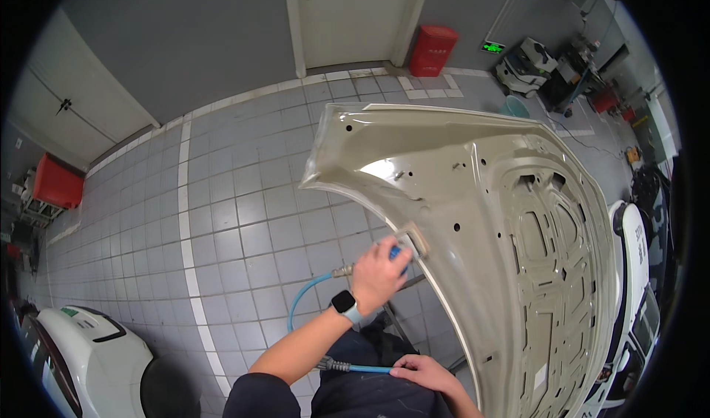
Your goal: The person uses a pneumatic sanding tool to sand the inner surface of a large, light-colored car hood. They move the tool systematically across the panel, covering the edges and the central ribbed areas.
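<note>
My left hand (379, 272), with a watch on its wrist, is closed around a small blue-topped air sander (401, 252). The sander's flat, tan-edged pad (417, 239) rests at the near-left edge of a beige car hood (462, 270), whose ribbed inner side faces up. A brass-coloured fitting (342, 272) joins the sander to a blue air hose (297, 300). Lower down, my right hand (427, 374) has its fingers closed on a length of blue hose (370, 369) in front of my dark clothes, beside a grey connector (334, 364).
Dark stand legs (403, 311) show under the hood. White cars stand at the lower left (96, 344) and right (634, 248). Along the far wall are a red bin (433, 51), a wheeled workshop machine (525, 67) and a teal basin (515, 106). Grey tiles (244, 211) cover the floor.
</note>
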Demonstrator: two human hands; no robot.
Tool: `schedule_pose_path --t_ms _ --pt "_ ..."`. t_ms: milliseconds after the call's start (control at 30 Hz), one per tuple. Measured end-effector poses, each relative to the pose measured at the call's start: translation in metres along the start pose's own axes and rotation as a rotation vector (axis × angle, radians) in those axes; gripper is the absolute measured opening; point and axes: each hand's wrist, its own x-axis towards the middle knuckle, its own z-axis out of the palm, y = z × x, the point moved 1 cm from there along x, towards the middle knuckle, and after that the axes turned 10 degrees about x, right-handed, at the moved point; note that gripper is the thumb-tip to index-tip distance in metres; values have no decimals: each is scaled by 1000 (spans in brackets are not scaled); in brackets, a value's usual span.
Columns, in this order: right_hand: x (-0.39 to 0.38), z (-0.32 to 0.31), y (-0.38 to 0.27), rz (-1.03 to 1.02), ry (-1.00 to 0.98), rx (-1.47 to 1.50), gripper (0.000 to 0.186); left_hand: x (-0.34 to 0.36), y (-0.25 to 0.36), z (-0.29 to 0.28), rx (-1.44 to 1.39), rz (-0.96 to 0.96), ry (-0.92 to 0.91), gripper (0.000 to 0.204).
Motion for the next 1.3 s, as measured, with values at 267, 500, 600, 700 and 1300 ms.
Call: schedule_pose_path --t_ms 267,500,600,700,1300 --pt "-4 31 11 -67 72 98 36 -11 14 1 92 152 -116 40" --pt "-27 50 40 -83 245 127 50 32 -45 -24 286 -102 101 43" --pt "-38 55 53 -125 273 117 56 22 -10 -18 235 -37 46 45" --pt "-54 58 76 -114 312 82 59 -8 44 2 149 64 -48 46" --pt "-208 113 355 -236 406 647 52 -296 390 64 6 738 -489 63"
